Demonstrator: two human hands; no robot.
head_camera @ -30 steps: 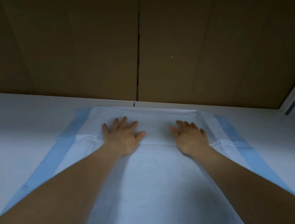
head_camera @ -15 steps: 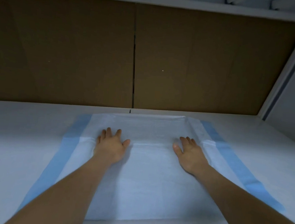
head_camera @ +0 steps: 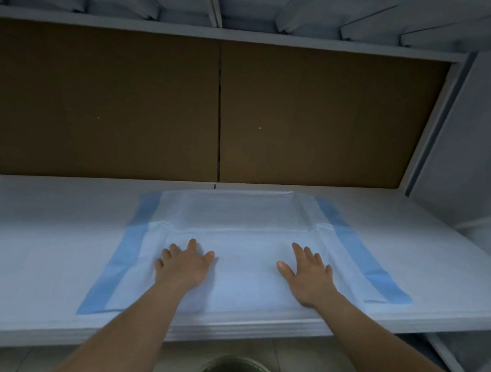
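Pad (head_camera: 247, 224) under two flat hands

White with blue side strips, the pad lies spread on the shelf (head_camera: 43, 243). The left hand (head_camera: 183, 264) presses the pad's near left part and the right hand (head_camera: 307, 276) its near right part, fingers spread, palms down.

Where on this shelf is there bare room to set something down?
The shelf is bare left of the pad, beyond its left blue strip, and again beyond the right blue strip. At the back, the pad reaches almost to the brown back panel. The pad's near half is crowded: left hand and right hand lie flat on it.
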